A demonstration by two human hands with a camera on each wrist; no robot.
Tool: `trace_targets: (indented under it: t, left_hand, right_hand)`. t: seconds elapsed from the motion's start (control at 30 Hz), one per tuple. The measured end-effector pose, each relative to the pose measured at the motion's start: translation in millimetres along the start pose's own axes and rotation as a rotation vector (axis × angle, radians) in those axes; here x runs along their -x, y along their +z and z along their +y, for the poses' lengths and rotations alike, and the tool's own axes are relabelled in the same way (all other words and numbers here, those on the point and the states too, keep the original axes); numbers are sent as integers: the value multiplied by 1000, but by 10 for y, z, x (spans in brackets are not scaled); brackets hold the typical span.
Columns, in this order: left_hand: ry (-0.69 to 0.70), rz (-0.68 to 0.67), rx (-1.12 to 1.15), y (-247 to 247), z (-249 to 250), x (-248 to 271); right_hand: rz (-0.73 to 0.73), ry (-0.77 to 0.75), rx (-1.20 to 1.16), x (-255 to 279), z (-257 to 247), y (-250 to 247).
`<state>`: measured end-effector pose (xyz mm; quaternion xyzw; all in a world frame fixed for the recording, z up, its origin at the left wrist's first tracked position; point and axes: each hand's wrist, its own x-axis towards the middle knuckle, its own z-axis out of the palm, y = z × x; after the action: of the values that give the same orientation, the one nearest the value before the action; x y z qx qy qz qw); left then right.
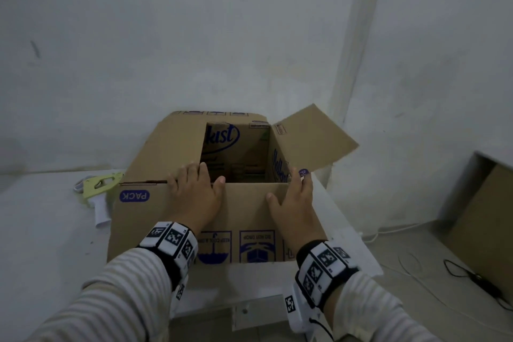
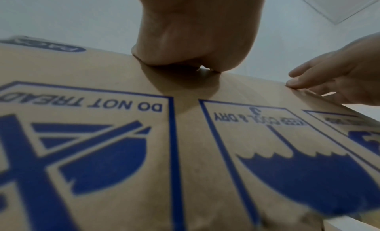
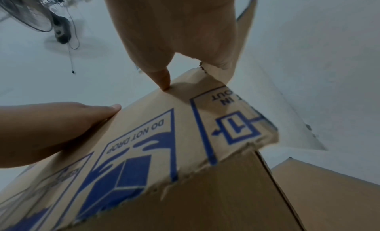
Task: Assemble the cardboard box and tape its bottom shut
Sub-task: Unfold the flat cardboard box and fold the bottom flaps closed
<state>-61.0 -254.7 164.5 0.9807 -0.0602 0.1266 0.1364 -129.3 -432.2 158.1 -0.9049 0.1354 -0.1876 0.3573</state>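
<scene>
Standing on a white table [image 1: 41,230], against the wall [image 1: 194,36]: a brown box [image 1: 249,211], open end up, printing upside down on the near side, including "DO NOT DROP", "KEEP COOL & DRY" and a blue "PACK" oval. Left flap [image 1: 166,147] folded inward over part of the opening; right flap [image 1: 311,139] tilted up and outward; interior visible between them with blue lettering on the inner walls. Near bottom corner of the box ragged and torn in the right wrist view, edge overhanging the table.

Beyond the table on the right, on the floor: another cardboard piece [image 1: 483,216] leaning by the wall, and a dark cable [image 1: 472,277]. A fan [image 3: 30,12] in the far background of the right wrist view.

Left of the box, partly hidden behind it: a pale green tape gun [image 1: 98,186] with a white handle, lying on the table.

Resting on the box's near top edge: left hand [image 1: 197,191], fingers laid flat and extended over the edge toward the left flap, thumb out to the right along the rim. At the near right corner: right hand [image 1: 294,200], fingers extended up along the corner, thumb spread left and touching the front panel. Neither hand curled around anything. Both wrists banded with black-and-white marker cuffs, striped sleeves behind.
</scene>
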Motion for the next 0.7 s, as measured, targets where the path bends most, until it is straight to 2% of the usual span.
trace_targets:
  t: [0.13,0.27,0.43,0.53,0.7]
  left_hand:
    - [7,-47,4,-27,-19,-14]
    - [59,-74,56,-89,-127,10]
    - [170,-120,57,-206,-379,70]
    - [187,-137,72,-260,-663,101]
    - [156,-89,81,-356,-1207,140]
  right_hand:
    - [47,-202,139,-37,-37,50]
    - [209,-419,207,-30,-118,175]
    - [189,-479,334,50,-255,296]
    - [65,-494,326,100,-366,432]
    - [-146,-522,446,257,-588,671]
